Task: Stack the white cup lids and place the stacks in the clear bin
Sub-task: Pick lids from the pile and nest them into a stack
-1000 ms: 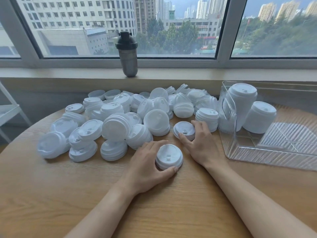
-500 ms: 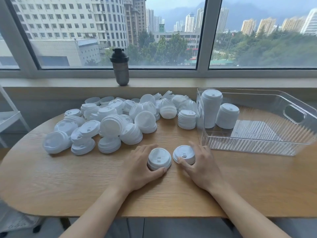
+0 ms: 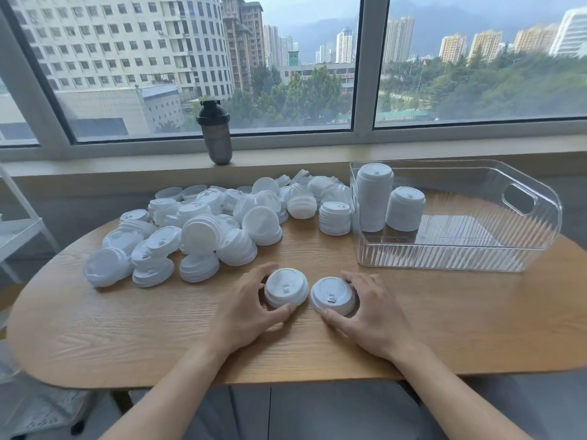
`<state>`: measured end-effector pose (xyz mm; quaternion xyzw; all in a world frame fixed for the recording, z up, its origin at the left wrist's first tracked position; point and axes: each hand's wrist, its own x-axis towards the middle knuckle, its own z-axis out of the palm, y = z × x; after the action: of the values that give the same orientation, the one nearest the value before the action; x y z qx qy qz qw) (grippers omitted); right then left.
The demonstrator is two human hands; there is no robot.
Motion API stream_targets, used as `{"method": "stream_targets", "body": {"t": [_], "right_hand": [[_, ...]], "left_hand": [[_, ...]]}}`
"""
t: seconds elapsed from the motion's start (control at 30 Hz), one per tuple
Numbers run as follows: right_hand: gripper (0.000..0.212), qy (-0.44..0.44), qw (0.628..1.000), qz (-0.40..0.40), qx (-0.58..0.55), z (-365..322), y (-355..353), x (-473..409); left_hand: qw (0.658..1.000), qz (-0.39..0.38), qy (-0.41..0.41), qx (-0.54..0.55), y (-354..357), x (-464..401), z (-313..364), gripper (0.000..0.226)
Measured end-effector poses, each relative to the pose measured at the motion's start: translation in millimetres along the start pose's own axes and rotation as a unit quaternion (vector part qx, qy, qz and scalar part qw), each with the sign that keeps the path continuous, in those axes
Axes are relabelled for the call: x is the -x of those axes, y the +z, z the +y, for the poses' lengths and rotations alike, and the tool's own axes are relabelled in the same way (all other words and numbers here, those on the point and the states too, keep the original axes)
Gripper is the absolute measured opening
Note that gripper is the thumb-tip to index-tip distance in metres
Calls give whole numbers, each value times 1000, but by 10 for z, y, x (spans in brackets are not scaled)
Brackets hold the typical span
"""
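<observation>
- White cup lids (image 3: 203,230): heaped on the desk (image 3: 127,328), beside the clear bin (image 3: 457,258), which holds two stacks.
- Left hand (image 3: 244,309) grasps a short stack (image 3: 286,287); right hand (image 3: 365,312) grasps a single lid (image 3: 332,295).
- Handling, judged: light, thin, flexible plastic; best held around the rim.
- No legible brand or writing.

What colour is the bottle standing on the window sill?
The bottle is dark smoky grey with a black cap. The head view, the only one, shows it clearly.

Soft overcast daylight from the window (image 3: 286,68), faint shadows, wide-angle edge bending
</observation>
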<state>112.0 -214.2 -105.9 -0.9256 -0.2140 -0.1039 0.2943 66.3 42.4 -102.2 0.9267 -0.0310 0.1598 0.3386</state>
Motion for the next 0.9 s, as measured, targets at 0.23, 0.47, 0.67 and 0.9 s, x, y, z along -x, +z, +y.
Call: {"method": "stream_targets", "body": {"t": [0.23, 0.47, 0.67, 0.9], "right_hand": [[93, -2, 998, -17, -55, -29, -31, -15], [36, 64, 967, 35, -243, -22, -132, -1], [23, 23, 977, 15, -210, -27, -111, 1], [31, 8, 991, 6, -130, -40, -97, 26]], "left_hand": [[996, 22, -10, 83, 69, -65, 76, 77], [992, -8, 34, 122, 380, -141, 386, 76], [993, -31, 55, 96, 432, -149, 390, 77], [997, -39, 54, 23, 432, -124, 388, 77]]}}
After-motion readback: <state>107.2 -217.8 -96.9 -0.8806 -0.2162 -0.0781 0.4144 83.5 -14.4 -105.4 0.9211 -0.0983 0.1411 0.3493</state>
